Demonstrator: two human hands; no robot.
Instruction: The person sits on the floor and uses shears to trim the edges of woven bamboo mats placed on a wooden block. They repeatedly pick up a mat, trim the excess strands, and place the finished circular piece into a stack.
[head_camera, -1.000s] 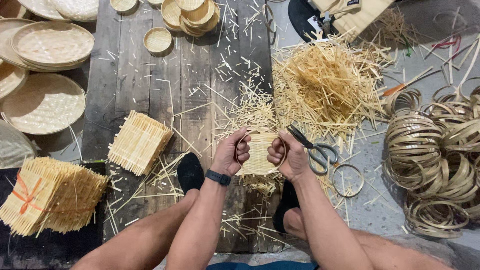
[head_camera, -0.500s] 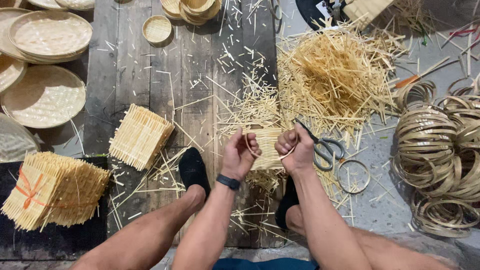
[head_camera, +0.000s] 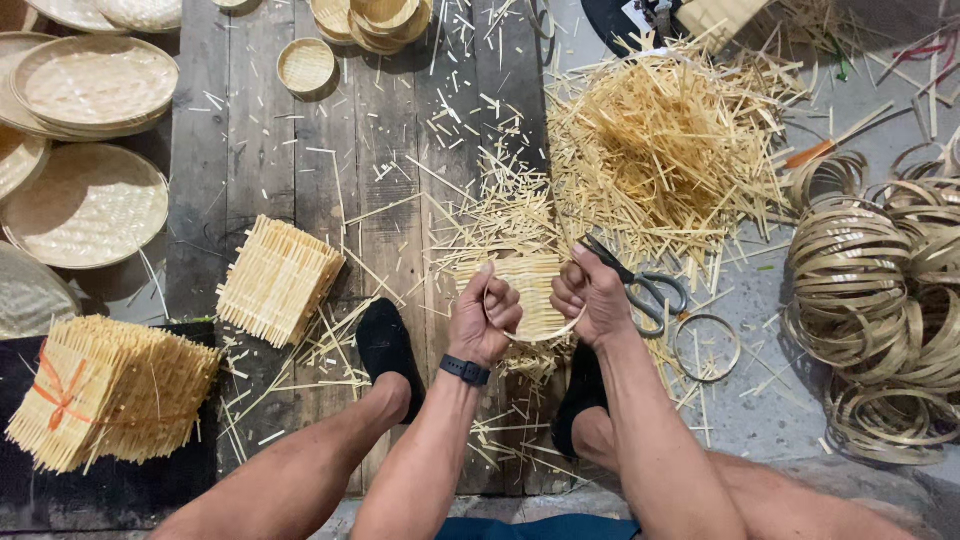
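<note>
Now the woven bamboo mat (head_camera: 530, 290) sits between the 2 hands, left hand (head_camera: 482, 322) and right hand (head_camera: 592, 296) each closed on its ring-bound edge, scissors (head_camera: 640, 290) also in the right.

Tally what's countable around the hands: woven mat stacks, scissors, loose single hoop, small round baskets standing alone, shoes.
Woven mat stacks: 2, one loose, one tied with orange string
Scissors: 1
Loose single hoop: 1
Small round basket standing alone: 1
Black shoes: 2
Total: 7
</note>
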